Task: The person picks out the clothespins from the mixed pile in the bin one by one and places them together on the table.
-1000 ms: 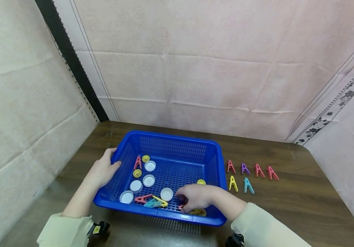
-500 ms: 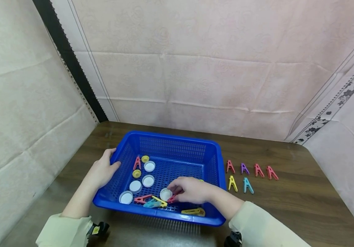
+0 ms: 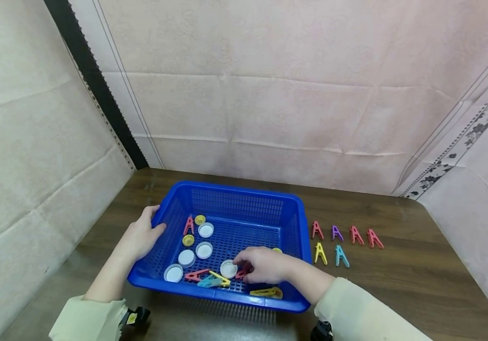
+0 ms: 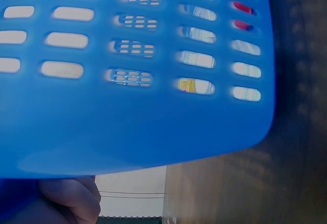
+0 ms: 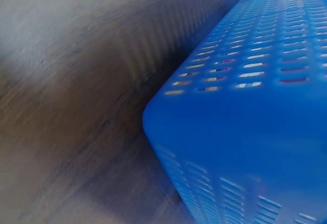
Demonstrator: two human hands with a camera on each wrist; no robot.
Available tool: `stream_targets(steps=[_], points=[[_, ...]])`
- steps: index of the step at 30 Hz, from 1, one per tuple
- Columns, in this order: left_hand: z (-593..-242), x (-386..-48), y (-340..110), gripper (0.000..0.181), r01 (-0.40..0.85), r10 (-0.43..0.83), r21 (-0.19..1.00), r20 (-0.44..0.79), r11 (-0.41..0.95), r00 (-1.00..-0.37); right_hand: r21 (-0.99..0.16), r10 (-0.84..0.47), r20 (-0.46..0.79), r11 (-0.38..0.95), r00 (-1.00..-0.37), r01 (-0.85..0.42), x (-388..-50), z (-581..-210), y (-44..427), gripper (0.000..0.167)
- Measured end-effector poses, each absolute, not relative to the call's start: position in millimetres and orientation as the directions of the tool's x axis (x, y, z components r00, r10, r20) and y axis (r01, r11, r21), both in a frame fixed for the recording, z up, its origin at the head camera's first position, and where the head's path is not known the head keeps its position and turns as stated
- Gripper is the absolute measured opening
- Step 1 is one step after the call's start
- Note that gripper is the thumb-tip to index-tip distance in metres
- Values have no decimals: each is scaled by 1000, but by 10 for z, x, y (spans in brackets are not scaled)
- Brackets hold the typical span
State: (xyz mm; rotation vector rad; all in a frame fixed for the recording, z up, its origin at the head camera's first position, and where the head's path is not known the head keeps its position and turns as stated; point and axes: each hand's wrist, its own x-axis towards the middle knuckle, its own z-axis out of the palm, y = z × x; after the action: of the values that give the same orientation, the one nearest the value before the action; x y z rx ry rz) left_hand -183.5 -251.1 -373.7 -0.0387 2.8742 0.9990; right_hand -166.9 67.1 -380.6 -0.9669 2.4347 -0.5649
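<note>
The blue basket [image 3: 244, 188] stands on the tabletop [image 3: 418, 265], its far edge near the place where the pale cloth [image 3: 248, 109] comes down. Its right wall is just beside six clips [image 3: 321, 254], which lie in two rows, four above and two below. To the right of these clips the tabletop continues wide, so there is much room on this side. Inside the basket, the far right part of the mesh floor also gives room, while the objects gather more to the left and front.

The left hand [image 3: 143, 233] grips the left rim of the basket, with the thumb on the inner side. The right hand [image 3: 265, 265] is inside the basket, and its fingers are bent and pinch a red clip [image 3: 240, 273], just beside a white cap [image 3: 228, 269]. Near the front right corner lies a yellow clip [image 3: 262, 292].

Compared with one second ago, the right hand and its red clip have shifted left and farther from the front wall, and the yellow clip shows more fully. The left hand and the six clips have stayed.
</note>
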Motion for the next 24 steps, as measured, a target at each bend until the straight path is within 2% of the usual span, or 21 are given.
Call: stream_targets(steps=[5,9,19,24], points=[[-3735,-1833,-2511,60,-55,6,616,-98,786,-995,-370,-654,-295,750,-696,-548,-1628,-3806,677,38],[-3729,-1825,-2509,60,-61,4,620,-103,782,-995,-291,-630,-342,777,-697,-559,-1598,-3816,678,39],[-3735,-1821,-2510,60,-59,6,624,-102,779,-995,-237,-665,-328,745,-671,-623,-1582,-3879,659,35],[-3736,-1824,-2507,60,-57,5,626,-97,778,-995,-255,-697,-325,716,-639,-650,-1591,-3891,653,31]])
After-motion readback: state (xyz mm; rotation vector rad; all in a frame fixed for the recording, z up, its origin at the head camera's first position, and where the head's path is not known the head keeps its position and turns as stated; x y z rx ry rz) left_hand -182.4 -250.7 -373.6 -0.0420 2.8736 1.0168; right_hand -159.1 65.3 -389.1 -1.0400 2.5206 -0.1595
